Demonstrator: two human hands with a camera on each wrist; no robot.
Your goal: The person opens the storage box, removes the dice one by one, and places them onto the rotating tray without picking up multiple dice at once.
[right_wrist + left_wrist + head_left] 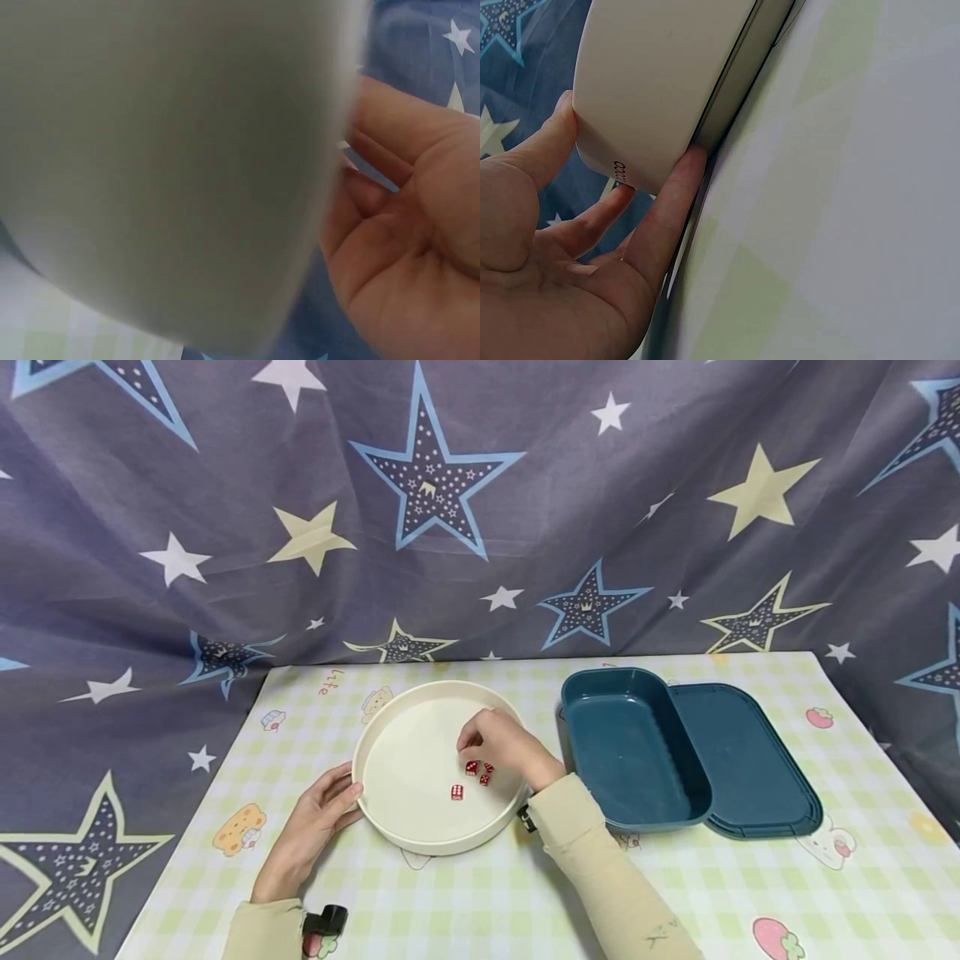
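A round cream tray [405, 735] with a raised rim lies on the table. Several small red dice [457, 792] with white pips sit on its floor, right of the middle. At the tray's left side my left hand [318, 818] grips the wall; in the left wrist view the thumb is at the rim and the fingers [676, 195] are against the side and lower edge. My right hand [501, 745] reaches over the right rim, fingers bent down just above the dice. Its fingertips are hidden, also behind the tray's wall [172, 172] in the right wrist view, so whether it pinches a die is unclear.
Right of the tray stands a deep dark-teal rectangular container [630, 752]. Beside it lies a flat lid [757, 768] of the same colour, touching or partly under its right side. A green-checked cloth [450, 910] covers the table, and a star-patterned curtain [570, 485] hangs behind.
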